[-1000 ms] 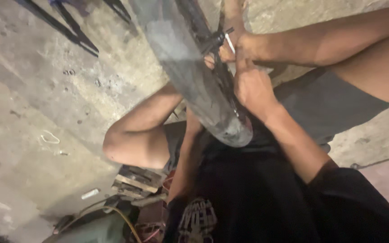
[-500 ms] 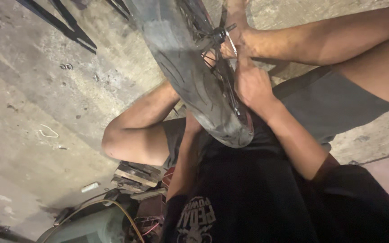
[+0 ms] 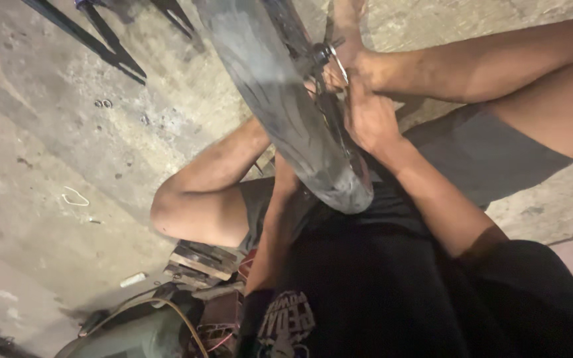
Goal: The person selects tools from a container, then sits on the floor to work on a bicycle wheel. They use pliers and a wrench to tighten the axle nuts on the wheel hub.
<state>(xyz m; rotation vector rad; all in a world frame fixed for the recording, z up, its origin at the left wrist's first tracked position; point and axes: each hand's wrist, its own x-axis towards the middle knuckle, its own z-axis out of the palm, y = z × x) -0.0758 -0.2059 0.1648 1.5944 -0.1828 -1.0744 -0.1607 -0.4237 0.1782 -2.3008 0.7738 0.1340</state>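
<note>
Right hand [image 3: 366, 119] grip closed around bicycle wheel [image 3: 286, 99] hub.

1 bike wheel [image 3: 280, 99], 2 hands [image 3: 366, 116], 2 small washers [image 3: 103, 103] on floor, 1 white loop [image 3: 74, 197].

No packages, signs or screens show. The one printed marking is a pale, blocky graphic print [image 3: 288, 323] on the front of the person's black shirt, low in the head view and a little left of centre. It is whitish on the dark cloth, seen upside down, partly folded and cut off by the bottom edge.
</note>
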